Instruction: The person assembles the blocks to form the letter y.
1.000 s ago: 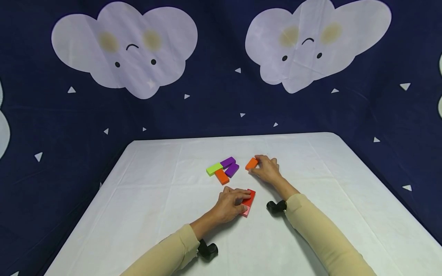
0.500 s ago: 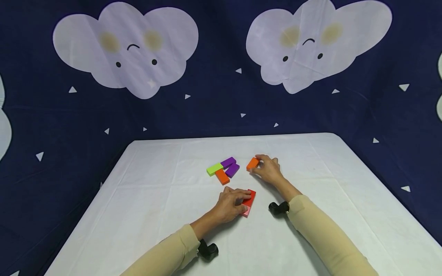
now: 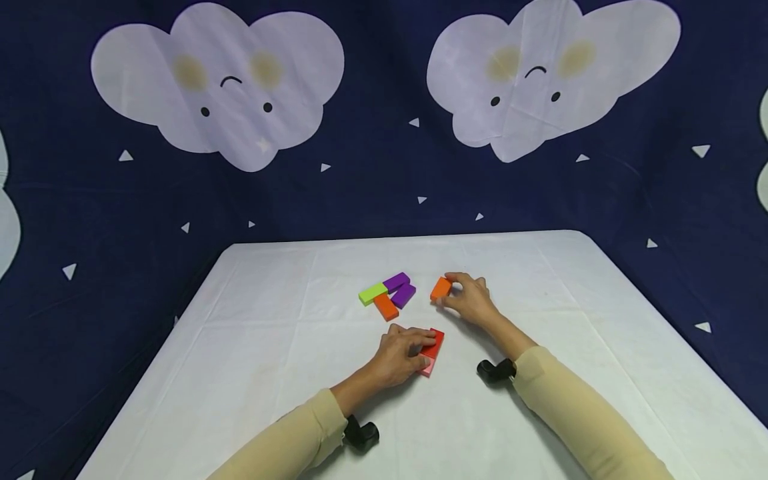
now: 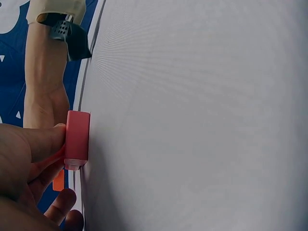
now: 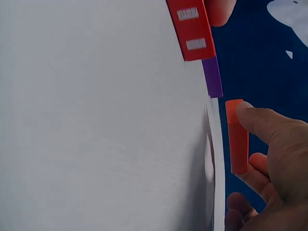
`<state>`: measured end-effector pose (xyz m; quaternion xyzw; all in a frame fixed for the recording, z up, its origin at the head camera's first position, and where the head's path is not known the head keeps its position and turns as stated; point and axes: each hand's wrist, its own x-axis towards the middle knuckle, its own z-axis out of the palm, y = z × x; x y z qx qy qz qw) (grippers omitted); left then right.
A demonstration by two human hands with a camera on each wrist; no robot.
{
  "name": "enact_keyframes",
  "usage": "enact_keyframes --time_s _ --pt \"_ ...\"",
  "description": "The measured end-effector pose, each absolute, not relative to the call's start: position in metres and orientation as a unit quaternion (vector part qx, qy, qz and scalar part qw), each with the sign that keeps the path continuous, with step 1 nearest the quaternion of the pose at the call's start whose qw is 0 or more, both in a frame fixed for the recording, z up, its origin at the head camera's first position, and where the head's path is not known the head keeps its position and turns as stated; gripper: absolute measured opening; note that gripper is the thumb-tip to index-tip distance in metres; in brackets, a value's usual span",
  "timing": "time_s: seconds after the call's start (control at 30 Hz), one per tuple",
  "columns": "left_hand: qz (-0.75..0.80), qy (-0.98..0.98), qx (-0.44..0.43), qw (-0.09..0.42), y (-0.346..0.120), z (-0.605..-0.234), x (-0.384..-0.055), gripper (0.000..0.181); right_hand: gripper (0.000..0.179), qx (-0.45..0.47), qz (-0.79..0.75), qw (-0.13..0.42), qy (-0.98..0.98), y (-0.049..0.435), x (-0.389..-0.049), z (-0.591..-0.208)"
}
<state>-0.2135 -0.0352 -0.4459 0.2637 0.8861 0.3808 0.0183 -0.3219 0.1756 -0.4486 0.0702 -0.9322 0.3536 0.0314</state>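
My left hand (image 3: 393, 357) grips a red block (image 3: 431, 345) and a pink block (image 3: 427, 368) that lie end to end in one line. Its fingers reach over the red one, and its thumb presses on the pink block (image 4: 77, 137). Farther back and to the right, my right hand (image 3: 471, 299) pinches an orange block (image 3: 441, 288) between thumb and fingers. In the right wrist view that orange block (image 5: 237, 137) stands narrow side toward the camera, with the red block (image 5: 192, 33) above it, showing two pale rectangular patches on its side.
Left of the right hand lies a loose cluster: a lime green block (image 3: 373, 293), a second orange block (image 3: 386, 307) and two purple blocks (image 3: 404, 295). A white cloth covers the table (image 3: 270, 347). Behind it hangs a dark blue curtain (image 3: 372, 200) with clouds.
My right hand has shifted slightly toward me and to the right, bringing the orange block along. The left hand and its blocks stay in place.
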Motion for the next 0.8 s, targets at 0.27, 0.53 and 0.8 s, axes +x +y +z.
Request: enact_keyframes --time_s 0.27,0.53,0.8 --pt "0.384 0.887 0.254 0.029 -0.035 -0.444 -0.214 0.035 0.067 0.088 0.356 0.016 -0.930 0.180 -0.312 -0.447" --pt "0.389 0.887 0.247 0.039 -0.035 -0.445 -0.214 0.035 0.068 0.108 0.352 0.007 -0.930 0.182 -0.304 -0.450" --pt "0.386 0.887 0.251 0.039 -0.035 -0.444 -0.213 0.035 0.067 0.119 0.348 0.006 -0.930 0.182 -0.295 -0.450"
